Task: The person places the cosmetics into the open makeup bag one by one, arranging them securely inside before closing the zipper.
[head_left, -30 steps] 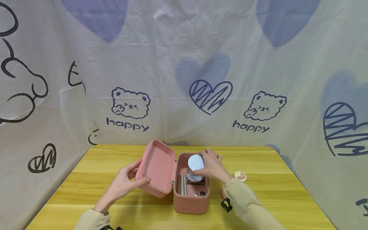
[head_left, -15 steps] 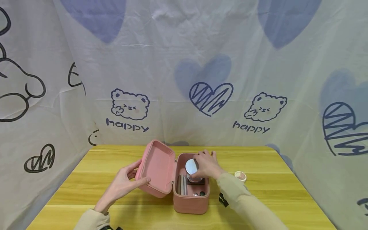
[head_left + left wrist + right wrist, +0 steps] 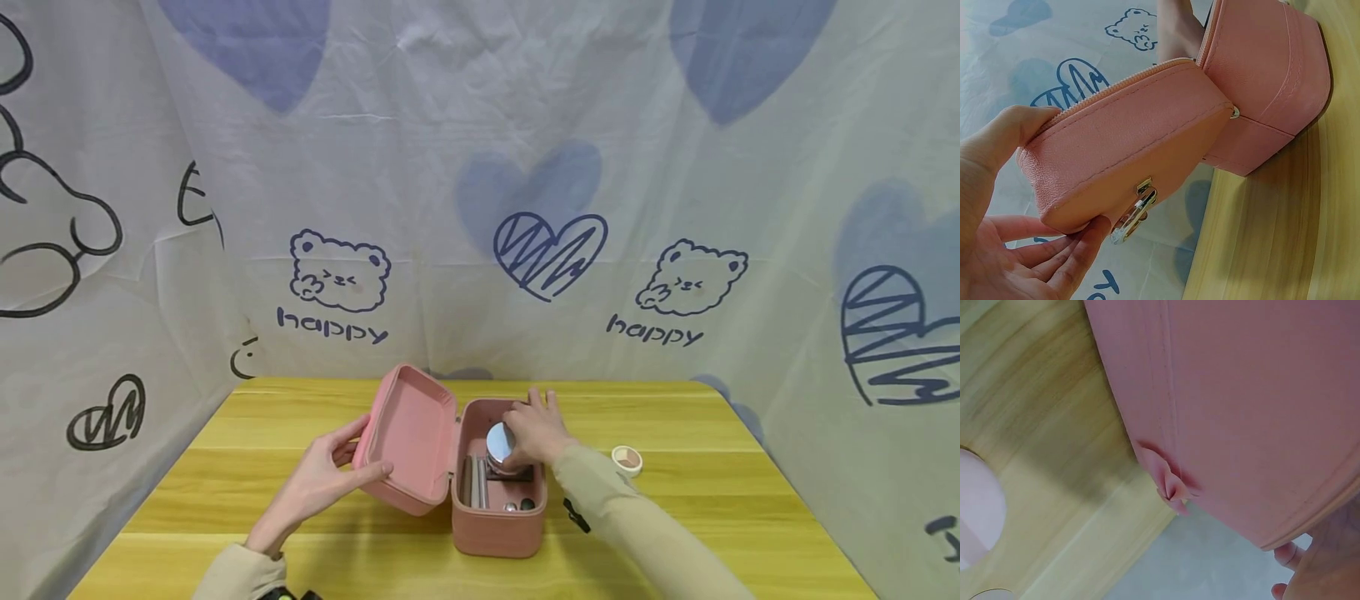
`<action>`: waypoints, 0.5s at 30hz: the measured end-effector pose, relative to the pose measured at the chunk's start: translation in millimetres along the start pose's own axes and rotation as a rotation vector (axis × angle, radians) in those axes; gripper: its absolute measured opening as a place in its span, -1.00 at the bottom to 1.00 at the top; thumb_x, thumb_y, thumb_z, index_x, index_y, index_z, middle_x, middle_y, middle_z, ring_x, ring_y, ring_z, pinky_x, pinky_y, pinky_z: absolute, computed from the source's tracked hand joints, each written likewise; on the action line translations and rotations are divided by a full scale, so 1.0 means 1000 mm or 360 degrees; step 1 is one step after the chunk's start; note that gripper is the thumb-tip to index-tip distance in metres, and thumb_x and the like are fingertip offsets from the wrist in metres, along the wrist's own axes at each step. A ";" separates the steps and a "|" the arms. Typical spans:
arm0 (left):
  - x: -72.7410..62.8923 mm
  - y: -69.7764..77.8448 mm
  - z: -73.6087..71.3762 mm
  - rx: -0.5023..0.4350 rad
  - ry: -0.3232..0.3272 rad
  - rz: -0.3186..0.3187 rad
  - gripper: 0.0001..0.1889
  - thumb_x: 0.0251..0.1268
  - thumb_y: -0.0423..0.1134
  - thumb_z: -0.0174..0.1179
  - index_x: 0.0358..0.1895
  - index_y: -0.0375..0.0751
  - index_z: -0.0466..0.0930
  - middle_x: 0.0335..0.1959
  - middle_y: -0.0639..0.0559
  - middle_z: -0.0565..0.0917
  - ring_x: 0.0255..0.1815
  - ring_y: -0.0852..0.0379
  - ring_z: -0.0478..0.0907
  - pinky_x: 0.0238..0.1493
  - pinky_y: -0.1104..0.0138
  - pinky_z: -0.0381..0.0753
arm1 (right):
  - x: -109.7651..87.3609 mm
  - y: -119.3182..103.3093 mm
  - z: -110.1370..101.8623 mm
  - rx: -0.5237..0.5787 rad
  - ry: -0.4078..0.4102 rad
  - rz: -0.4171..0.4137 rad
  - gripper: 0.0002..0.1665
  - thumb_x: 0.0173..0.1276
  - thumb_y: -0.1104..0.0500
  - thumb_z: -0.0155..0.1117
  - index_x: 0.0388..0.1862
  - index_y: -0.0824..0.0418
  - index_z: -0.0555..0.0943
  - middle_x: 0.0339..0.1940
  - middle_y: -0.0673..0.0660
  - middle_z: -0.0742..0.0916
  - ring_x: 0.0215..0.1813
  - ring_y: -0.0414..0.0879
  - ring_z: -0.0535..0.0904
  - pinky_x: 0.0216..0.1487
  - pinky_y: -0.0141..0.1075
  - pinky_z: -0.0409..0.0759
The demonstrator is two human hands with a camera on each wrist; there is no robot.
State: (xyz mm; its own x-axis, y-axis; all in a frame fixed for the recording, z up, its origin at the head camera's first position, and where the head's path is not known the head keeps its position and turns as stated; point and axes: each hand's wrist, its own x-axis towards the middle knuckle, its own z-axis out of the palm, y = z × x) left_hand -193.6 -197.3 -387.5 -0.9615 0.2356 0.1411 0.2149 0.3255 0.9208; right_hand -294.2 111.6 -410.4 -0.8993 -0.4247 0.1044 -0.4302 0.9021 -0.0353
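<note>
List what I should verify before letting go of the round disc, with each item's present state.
1. Lid held open: ok; the left grip holds it, left of the case.
2. Round disc held: ok; the right grip pinches it.
3. Disc settled on something beneath: cannot tell; the contact is hidden.
4. Small round items apart from the disc: ok; they lie near the front wall.
5. Lid free to close: not ok; the right grip reaches over the opening.
6. Round palette packed: not ok; it lies on the table.

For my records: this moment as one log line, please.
left hand: holds lid; right hand: holds silvery disc inside pink case; round palette: on table
</note>
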 end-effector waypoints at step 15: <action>0.000 -0.001 0.001 0.0001 0.0006 0.0015 -0.10 0.23 -0.22 0.39 0.54 -0.48 0.09 0.41 -0.45 0.42 0.30 -0.25 0.56 0.08 0.55 0.59 | 0.007 -0.003 0.007 -0.0086 -0.0086 0.0072 -0.47 -0.27 -0.17 0.76 -0.45 0.05 0.65 -0.28 0.03 0.74 0.13 0.09 0.38 0.44 0.14 0.21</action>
State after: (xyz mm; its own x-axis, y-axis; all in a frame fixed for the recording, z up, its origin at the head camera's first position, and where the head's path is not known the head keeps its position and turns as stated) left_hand -193.7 -196.9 -389.1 -0.9602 0.2351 0.1509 0.2238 0.3242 0.9191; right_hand -300.3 105.4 -416.0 -0.9213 -0.3857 0.0503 -0.3854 0.9226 0.0153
